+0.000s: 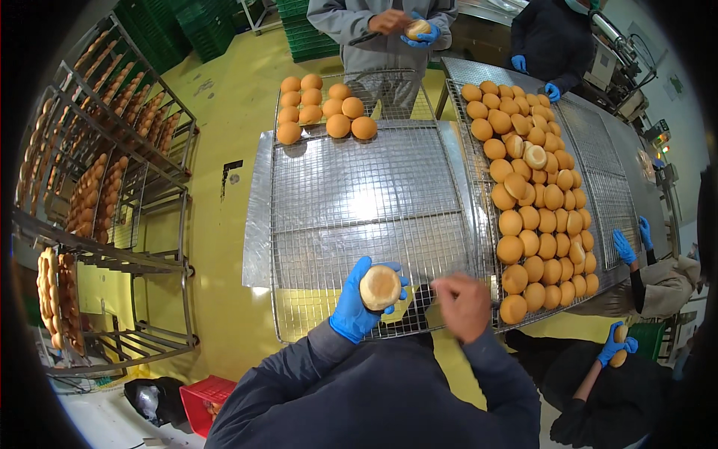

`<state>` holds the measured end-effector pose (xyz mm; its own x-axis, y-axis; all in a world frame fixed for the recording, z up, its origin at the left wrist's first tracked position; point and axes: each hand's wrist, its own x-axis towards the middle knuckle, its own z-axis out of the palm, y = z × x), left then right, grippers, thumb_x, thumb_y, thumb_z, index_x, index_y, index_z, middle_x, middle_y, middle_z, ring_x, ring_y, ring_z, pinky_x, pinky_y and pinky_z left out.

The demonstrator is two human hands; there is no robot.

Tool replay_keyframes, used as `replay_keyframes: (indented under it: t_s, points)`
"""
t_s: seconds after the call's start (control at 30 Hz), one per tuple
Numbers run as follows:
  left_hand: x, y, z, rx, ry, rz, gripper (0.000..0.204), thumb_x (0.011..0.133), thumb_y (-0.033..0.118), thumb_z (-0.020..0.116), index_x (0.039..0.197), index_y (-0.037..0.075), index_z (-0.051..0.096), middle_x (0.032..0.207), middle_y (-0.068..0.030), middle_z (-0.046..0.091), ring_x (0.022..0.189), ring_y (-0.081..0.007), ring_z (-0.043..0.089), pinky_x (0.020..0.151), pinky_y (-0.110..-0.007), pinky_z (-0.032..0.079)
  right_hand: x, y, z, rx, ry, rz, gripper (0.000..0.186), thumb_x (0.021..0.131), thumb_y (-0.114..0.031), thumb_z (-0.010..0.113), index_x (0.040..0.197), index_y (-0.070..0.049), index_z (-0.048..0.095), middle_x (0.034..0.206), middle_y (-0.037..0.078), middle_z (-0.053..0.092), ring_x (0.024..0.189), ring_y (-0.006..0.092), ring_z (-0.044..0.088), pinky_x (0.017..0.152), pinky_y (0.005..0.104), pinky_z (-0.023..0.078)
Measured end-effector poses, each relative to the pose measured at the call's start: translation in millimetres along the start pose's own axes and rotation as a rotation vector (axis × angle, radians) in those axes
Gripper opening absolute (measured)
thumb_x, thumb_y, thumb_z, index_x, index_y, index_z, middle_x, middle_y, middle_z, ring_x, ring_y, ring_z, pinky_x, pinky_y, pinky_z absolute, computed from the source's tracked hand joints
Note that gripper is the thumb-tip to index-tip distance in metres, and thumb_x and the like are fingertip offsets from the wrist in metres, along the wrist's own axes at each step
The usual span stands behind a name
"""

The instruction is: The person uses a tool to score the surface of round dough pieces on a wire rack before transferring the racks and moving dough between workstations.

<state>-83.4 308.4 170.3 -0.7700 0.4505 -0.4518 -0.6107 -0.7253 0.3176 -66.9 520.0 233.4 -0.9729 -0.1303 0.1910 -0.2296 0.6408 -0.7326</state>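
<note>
My left hand, in a blue glove, is closed round a round bun with its pale underside facing up. To the right of it, my bare right hand is smeared by motion, so its fingers are not clear. Both hands are above the near end of a wire rack, which lies on a metal sheet. Many golden-brown buns fill another wire rack along the right, a few with pale sides showing. Several more buns sit at the far end, in front of another person.
Across the table a person's gloved hand holds a bun. Another worker's gloved hands are at the right, and one at lower right holds buns. Trolleys loaded with buns stand left. A red crate sits lower left.
</note>
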Motion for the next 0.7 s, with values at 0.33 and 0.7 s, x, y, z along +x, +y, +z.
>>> replay_keyframes:
  t_s: [0.33, 0.7]
  points:
    - [-0.8, 7.3, -35.6, -0.079, -0.054, -0.163, 0.064, 0.098, 0.053, 0.039, 0.124, -0.004, 0.054, 0.108, -0.0252, 0.066, 0.084, -0.0298, 0.069, 0.054, -0.033, 0.058, -19.2, -18.8, 12.3, 0.099, -0.022, -0.018, 0.012, 0.082, -0.013, 0.07, 0.082, -0.001, 0.072, 0.07, 0.015, 0.064, 0.061, 0.0315, 0.062, 0.055, 0.036, 0.045]
    - [36.0, -49.2, -42.5, 0.999, -0.178, 0.056, 0.054, 0.104, 0.034, 0.045, 0.145, 0.0, 0.039, 0.139, -0.0118, 0.052, 0.124, -0.0185, 0.05, 0.107, -0.031, 0.038, -69.3, 83.4, 79.2, 0.744, -0.056, 0.749, 0.043, 0.088, -0.026, 0.073, 0.118, 0.0, 0.056, 0.074, 0.001, 0.058, 0.055, 0.0061, 0.049, 0.046, 0.0217, 0.037]
